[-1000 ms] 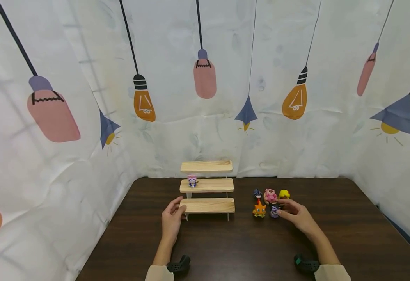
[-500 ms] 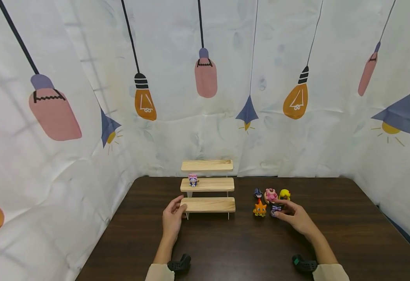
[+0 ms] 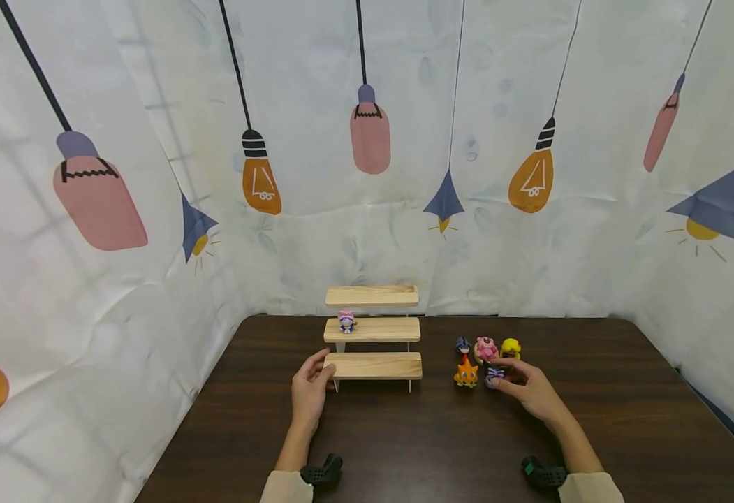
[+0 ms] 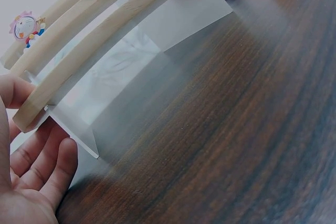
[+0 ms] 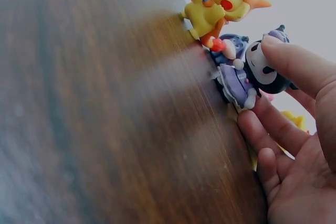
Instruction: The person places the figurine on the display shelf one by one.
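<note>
My left hand (image 3: 309, 388) holds the left end of the lowest board of a three-tier wooden display shelf (image 3: 373, 366). In the left wrist view its thumb lies at the board's end, with the other fingers below beside the clear side support (image 4: 73, 132). On the middle tier stands a small figurine with a pink-rimmed head (image 3: 346, 321). My right hand (image 3: 533, 392) pinches a figurine in a purple dress and black hood (image 5: 236, 83), thumb at its head and fingers behind. The figurine's feet are right at the tabletop.
Close around the right hand stand an orange-hooded yellow figurine (image 3: 466, 374), a dark blue one (image 3: 463, 346), a pink one (image 3: 486, 348) and a yellow one (image 3: 510, 348). The dark wood table (image 3: 429, 447) ends at a lamp-print cloth backdrop (image 3: 379, 244).
My right hand has moved slightly left, its thumb and fingers coming in onto the purple-dressed figurine, which has shifted a little. The left hand stays on the shelf.
</note>
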Available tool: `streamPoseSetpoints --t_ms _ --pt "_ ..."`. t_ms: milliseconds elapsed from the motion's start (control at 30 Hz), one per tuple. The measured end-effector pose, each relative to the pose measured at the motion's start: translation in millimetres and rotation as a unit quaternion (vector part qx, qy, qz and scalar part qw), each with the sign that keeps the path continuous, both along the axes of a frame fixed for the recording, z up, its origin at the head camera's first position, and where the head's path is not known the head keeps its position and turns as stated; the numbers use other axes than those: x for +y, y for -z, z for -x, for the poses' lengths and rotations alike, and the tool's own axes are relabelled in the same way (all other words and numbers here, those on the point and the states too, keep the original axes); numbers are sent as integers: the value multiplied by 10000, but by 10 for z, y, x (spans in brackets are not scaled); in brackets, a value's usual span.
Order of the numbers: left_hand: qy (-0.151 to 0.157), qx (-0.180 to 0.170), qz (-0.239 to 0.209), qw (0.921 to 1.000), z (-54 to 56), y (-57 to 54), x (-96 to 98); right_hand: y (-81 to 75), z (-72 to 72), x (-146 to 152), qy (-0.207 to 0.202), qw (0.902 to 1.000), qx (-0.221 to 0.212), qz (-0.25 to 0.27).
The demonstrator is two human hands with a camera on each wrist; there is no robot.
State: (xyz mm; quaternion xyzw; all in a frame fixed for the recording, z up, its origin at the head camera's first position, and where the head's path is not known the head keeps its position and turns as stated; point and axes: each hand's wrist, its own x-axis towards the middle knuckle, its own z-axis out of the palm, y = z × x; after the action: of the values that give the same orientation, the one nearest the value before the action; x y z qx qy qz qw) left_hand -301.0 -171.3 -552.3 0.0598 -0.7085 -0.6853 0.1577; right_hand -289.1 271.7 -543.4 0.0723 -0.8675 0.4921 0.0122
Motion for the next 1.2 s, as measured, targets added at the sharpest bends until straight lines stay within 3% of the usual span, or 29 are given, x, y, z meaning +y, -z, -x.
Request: streamPoseSetpoints --t_ms 700,1200 --pt "-53 4 -27 10000 1 -1 11 -2 16 -8 136 9999 -6 -59" --pt "46 -5 2 10000 -3 1 -3 -152 -35 -22 30 10000 -8 54"
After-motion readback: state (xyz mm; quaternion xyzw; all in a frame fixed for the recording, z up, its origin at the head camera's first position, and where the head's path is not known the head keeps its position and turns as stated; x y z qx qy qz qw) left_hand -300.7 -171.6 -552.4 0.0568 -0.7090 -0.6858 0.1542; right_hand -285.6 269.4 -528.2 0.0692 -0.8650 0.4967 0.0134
